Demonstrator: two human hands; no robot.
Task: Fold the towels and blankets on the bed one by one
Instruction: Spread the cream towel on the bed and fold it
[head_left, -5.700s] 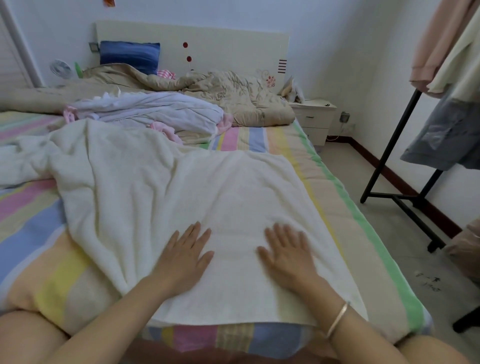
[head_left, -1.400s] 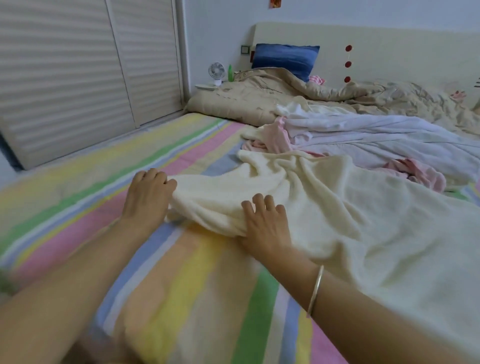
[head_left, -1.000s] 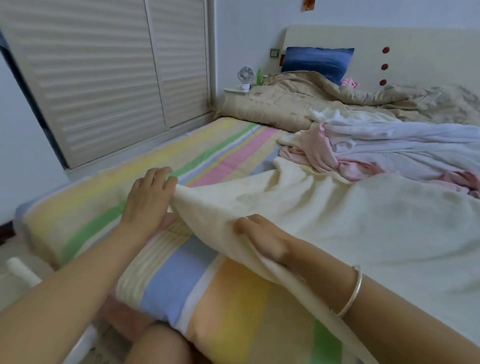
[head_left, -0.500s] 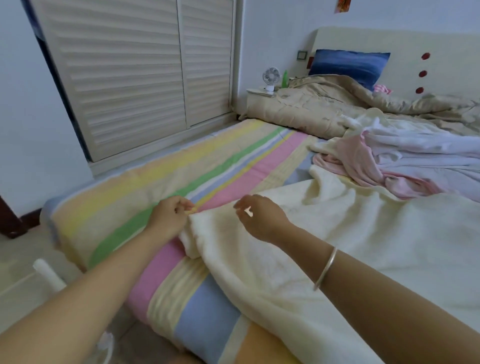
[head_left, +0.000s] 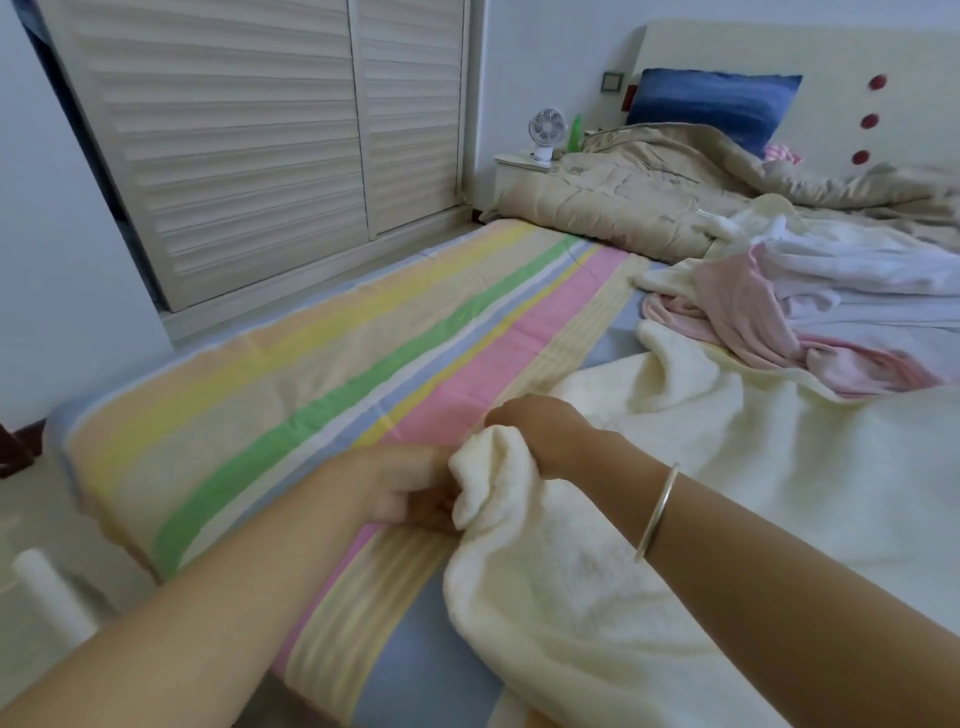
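a: how many hands are on the cloth?
b: two. the left hand (head_left: 400, 488) has its fingers curled round the bunched corner of the cream towel (head_left: 701, 519). the right hand (head_left: 545, 431) is closed on the same edge just beside it. one silver bangle (head_left: 657, 512) sits on the right wrist.
a: where does the towel lie?
b: spread over the near right part of the bed (head_left: 311, 384), with the gripped corner raised a little off the striped sheet.
a: what else is on the bed?
b: farther right, one pink cloth (head_left: 737, 317) tangled with one white blanket (head_left: 857, 270). past them lie one tan quilt (head_left: 639, 192) and one blue pillow (head_left: 711, 101), against a headboard (head_left: 753, 52) with three red dots.
a: and off the bed?
b: one small fan (head_left: 544, 130) and one green bottle (head_left: 575, 132) on the far nightstand (head_left: 519, 161), and two louvred doors (head_left: 234, 130) on the left.
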